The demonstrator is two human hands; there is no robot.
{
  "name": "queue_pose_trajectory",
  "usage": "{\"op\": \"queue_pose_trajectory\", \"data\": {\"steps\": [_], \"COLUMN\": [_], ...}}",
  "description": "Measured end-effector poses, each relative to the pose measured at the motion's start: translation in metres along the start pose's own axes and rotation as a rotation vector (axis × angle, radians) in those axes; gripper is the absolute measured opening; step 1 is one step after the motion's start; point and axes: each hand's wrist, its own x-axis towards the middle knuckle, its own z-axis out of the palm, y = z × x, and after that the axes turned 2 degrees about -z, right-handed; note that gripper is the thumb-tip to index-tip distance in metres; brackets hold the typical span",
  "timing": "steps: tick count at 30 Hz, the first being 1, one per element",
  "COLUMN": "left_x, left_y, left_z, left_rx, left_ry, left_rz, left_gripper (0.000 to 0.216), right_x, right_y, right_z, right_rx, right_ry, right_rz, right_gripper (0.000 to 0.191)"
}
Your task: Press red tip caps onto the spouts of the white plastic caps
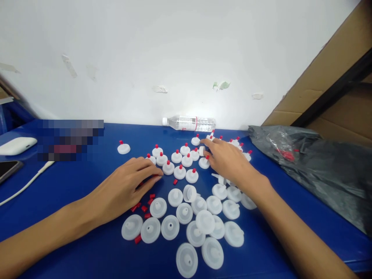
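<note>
White plastic nozzle caps with red tips (180, 172) stand in a group at the middle of the table. Nearer to me lie many bare translucent white caps (170, 227), nozzles pointing various ways. My left hand (132, 181) rests low on the left of the group, fingers stretched forward and thumb just below; nothing shows in it. Small loose red tips (144, 209) lie beside and below that hand. Over the right side of the group reaches my right hand (228, 159); its finger and thumb are around a tilted white cap (201, 150).
A clear plastic bottle (190, 123) lies against the wall. To the right are a grey plastic bag (314, 166), with red pieces in clear wrap, and cardboard (322, 73). A white device (18, 146), a phone (10, 169) and a cable (27, 188) lie left.
</note>
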Motion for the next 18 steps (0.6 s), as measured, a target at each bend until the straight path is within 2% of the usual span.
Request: {"op": "queue_pose_trajectory", "data": {"steps": [5,12,18], "left_x": [-0.0004,-0.0018,-0.0003], "left_y": [0.0015,-0.0017,-0.0078], "left_z": [-0.0008,0.0019,0.0077], "left_rx": [0.002,-0.004,-0.015], "left_ry": [-0.007,0.002,0.070], "left_rz": [-0.015,-0.011,0.049], "left_gripper": [0.023,0.026,0.029], "right_x": [0.0010,0.0020,0.0014], "right_y": [0.0018,0.0042,0.0031], "right_z": [0.0019,0.0047,0.0034], "right_rx": [0.001,0.003,0.008], "right_ry": [0.005,0.014,0.013], "right_rz": [-0.013,-0.030,-0.028], "right_gripper": [0.055,0.056,0.054]}}
